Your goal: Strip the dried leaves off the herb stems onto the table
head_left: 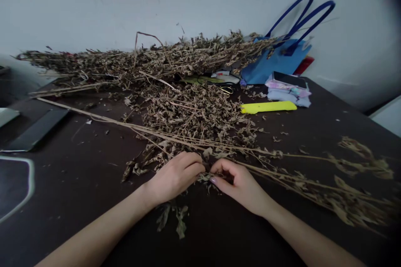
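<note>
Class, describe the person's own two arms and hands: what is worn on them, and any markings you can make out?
The slender, sleeveless left forearm and right forearm show no watch, bracelet or markings. The ungloved left hand and ungloved right hand show no rings on the visible fingers. Whether the nails are polished, I cannot tell.

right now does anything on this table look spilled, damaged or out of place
A bent stem juts up from the long dried bundle, whose other stems mostly lie flat. Small leaf scraps lie scattered on the dark table, apart from the leaf heap, like spillage.
</note>
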The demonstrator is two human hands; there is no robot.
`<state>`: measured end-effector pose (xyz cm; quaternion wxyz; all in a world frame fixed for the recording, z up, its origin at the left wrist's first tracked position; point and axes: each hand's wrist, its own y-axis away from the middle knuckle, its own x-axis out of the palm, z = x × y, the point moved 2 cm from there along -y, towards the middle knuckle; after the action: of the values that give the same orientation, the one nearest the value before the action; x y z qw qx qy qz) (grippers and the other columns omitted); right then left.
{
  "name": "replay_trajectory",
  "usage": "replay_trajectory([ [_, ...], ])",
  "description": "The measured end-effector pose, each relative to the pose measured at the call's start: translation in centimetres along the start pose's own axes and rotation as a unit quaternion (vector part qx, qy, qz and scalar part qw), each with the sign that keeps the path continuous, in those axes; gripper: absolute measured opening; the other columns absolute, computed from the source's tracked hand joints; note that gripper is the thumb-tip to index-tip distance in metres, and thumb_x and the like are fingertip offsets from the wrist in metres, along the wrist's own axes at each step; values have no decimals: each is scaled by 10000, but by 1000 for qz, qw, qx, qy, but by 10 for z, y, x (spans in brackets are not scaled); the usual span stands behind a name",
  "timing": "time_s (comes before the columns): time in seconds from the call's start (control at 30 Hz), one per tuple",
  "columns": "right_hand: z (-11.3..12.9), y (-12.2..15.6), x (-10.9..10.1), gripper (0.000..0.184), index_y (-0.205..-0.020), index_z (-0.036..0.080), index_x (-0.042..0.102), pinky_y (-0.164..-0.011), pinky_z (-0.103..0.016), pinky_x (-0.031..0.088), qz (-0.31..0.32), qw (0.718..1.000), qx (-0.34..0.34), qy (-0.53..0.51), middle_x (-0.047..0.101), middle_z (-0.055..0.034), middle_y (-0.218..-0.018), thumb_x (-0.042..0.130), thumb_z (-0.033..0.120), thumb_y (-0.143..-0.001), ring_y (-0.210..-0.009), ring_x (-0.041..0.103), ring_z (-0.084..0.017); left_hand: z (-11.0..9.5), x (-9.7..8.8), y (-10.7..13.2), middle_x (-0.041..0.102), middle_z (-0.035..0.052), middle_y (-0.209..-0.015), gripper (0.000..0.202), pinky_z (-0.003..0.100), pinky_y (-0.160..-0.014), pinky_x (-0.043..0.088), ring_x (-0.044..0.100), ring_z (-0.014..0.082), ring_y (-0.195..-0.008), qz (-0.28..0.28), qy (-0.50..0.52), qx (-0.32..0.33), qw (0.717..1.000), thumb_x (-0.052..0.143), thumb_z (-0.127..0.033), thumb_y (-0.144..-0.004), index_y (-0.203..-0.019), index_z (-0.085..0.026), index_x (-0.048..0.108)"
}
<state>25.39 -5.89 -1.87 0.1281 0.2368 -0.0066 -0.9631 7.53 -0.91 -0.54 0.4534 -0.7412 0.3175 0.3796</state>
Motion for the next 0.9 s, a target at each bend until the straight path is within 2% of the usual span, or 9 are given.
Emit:
replay_trajectory([
  [0.17, 2, 1, -3, 131, -907, 213, 527, -631, -237, 407, -29, 999, -11, 32, 545, 36, -730, 575, 186, -788, -661, 514, -114, 0, 1, 1, 589, 68, -869, 179, 288, -714, 461, 550, 160, -821, -16, -13, -4, 1000, 375, -110, -904, -919, -136, 551],
  [0.27, 7, 1, -6, 75, -834, 208, 532, -608, -227, 403, -38, 998, -19, 52, 543, 40, -699, 587, 194, -784, -633, 509, -108, 0, 2, 1, 597, 70, -876, 186, 299, -731, 456, 557, 164, -834, -26, -18, -13, 999, 360, -117, -915, -929, -136, 545],
  [0.5, 14, 1, -10, 47, -771, 209, 559, -580, -228, 391, -38, 992, -52, 107, 560, 29, -701, 549, 173, -800, -611, 507, -109, 3, 5, 4, 598, 71, -894, 189, 309, -738, 455, 556, 165, -834, -31, -25, -34, 999, 360, -121, -913, -940, -141, 546],
  [0.77, 6, 1, -9, 85, -726, 203, 555, -539, -229, 344, -21, 986, -35, 159, 542, 36, -642, 528, 162, -794, -558, 482, -101, 4, 6, 5, 591, 68, -892, 158, 296, -733, 450, 551, 161, -826, -35, -27, -40, 998, 391, -92, -895, -922, -132, 541],
  [0.9, 9, 2, -11, 84, -753, 206, 551, -587, -234, 367, -20, 985, -46, 164, 559, 19, -725, 533, 136, -798, -640, 513, -116, 4, 7, 5, 590, 69, -896, 157, 303, -743, 450, 554, 164, -835, -30, -25, -46, 998, 393, -102, -896, -935, -134, 542],
])
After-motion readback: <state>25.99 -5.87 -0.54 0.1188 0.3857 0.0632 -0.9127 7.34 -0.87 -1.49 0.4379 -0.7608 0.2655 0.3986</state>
